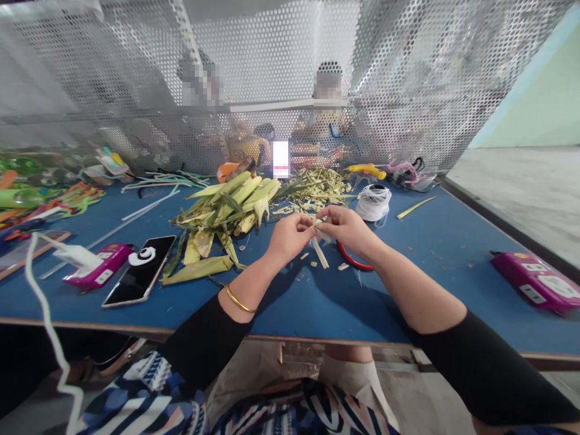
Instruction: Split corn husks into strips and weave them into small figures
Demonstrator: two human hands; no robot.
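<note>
My left hand [292,234] and my right hand [347,228] meet above the middle of the blue table [308,308]. Both pinch a pale strip of corn husk [321,254], whose loose end hangs below the fingers. A red-handled tool [356,260] lies partly hidden beneath my right hand. Left of my hands is a heap of green and yellow corn husks [235,205]. Beyond them lies a pile of small husk scraps [319,186]. A spool of white thread [373,203] stands behind my right hand.
At left are a black phone [149,275], a purple power strip [102,266] with a white cable, and colourful strips [81,196]. Another purple power strip [539,281] lies far right. Behind the table is a perforated metal screen [272,60], with people beyond it.
</note>
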